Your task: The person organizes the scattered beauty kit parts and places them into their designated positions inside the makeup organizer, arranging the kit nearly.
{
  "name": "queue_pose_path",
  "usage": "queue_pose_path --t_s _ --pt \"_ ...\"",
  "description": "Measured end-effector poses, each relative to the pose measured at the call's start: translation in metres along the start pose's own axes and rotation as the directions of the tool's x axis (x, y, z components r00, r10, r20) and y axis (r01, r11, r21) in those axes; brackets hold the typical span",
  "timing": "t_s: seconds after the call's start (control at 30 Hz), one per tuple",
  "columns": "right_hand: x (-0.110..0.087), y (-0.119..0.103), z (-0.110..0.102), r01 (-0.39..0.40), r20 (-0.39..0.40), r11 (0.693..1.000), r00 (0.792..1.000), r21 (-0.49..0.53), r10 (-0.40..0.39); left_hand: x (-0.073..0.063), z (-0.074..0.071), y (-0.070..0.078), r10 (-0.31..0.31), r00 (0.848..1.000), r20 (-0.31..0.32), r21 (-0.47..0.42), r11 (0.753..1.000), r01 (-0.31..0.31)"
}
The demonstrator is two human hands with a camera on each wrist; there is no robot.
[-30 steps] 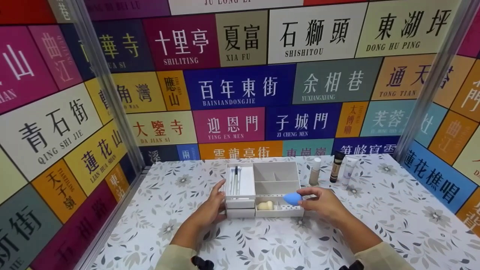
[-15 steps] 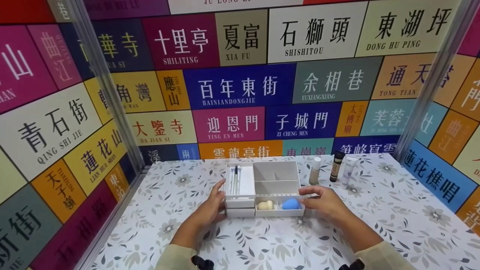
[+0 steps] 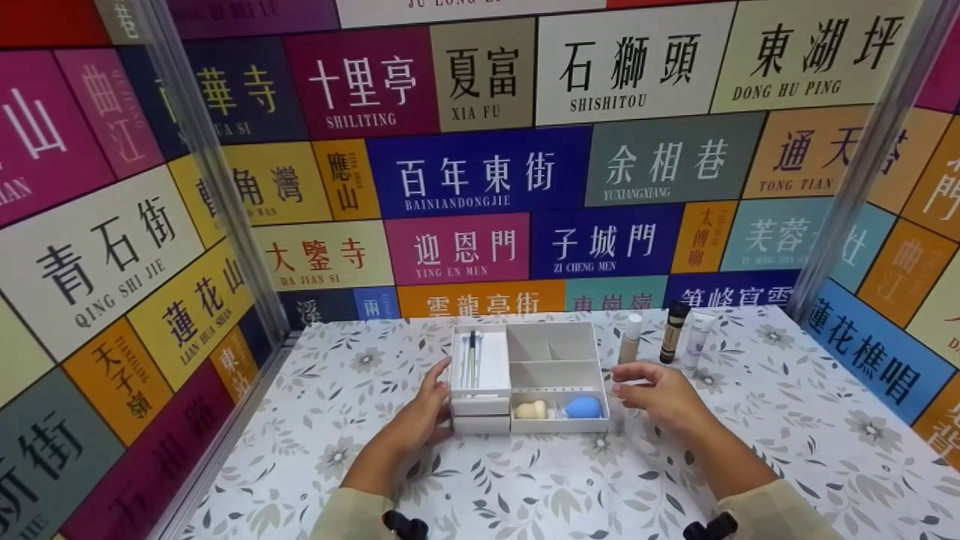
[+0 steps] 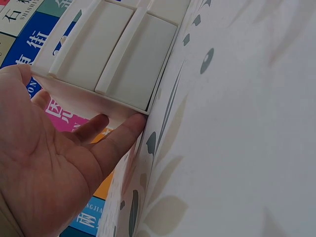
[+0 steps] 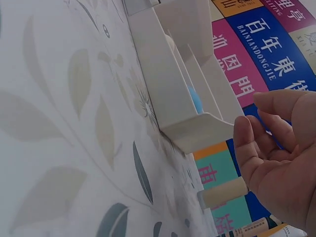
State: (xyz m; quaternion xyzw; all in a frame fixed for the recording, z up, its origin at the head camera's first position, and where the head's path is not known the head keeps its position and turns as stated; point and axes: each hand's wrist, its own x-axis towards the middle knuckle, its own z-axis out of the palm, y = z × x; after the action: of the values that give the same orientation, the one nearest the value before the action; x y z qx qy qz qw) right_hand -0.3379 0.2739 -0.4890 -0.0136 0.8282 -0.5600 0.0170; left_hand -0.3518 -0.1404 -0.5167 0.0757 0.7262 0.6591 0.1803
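A white storage box [image 3: 555, 376] with compartments stands on the table. My left hand [image 3: 418, 412] rests along its left side; in the left wrist view the fingertips [image 4: 134, 124] touch the side wall near the drawers [image 4: 140, 59]. A blue makeup sponge [image 3: 583, 407] lies in the front right compartment, beside a cream-coloured sponge [image 3: 531, 409]. Thin makeup brushes [image 3: 472, 360] lie in the upper left tray. My right hand [image 3: 660, 394] is just right of the box, fingers loosely bent and holding nothing; in the right wrist view it hovers by the box's corner.
Behind my right hand stand a white-capped bottle [image 3: 630, 339], a black-capped tube [image 3: 673, 335] and a white tube [image 3: 699, 343]. The table [image 3: 540, 487] has a leaf-patterned cover. Sign-covered walls [image 3: 480, 172] rise at the back and both sides.
My right hand has lowered the blue makeup sponge into the front right compartment, let it go and drawn back to the right. The left hand has stayed at the box.
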Motion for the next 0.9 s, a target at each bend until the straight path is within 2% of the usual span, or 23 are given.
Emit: queue_pose_path --t_s 0.23,0.67,0.9 --pt "0.002 0.003 -0.012 -0.009 -0.029 0.997 1.0 0.08 0.011 0.001 0.0 -0.001 -0.004 1.0 0.001 -0.017 1.0 0.004" --pt "0.004 0.003 -0.044 -0.093 -0.058 0.994 0.994 0.05 0.096 0.001 -0.002 0.001 -0.03 1.0 -0.006 -0.005 1.0 0.03" --pt "0.009 0.011 -0.065 -0.077 -0.107 0.991 0.99 0.106 0.088 -0.001 -0.001 0.001 -0.012 1.0 0.0 0.011 1.0 0.012"
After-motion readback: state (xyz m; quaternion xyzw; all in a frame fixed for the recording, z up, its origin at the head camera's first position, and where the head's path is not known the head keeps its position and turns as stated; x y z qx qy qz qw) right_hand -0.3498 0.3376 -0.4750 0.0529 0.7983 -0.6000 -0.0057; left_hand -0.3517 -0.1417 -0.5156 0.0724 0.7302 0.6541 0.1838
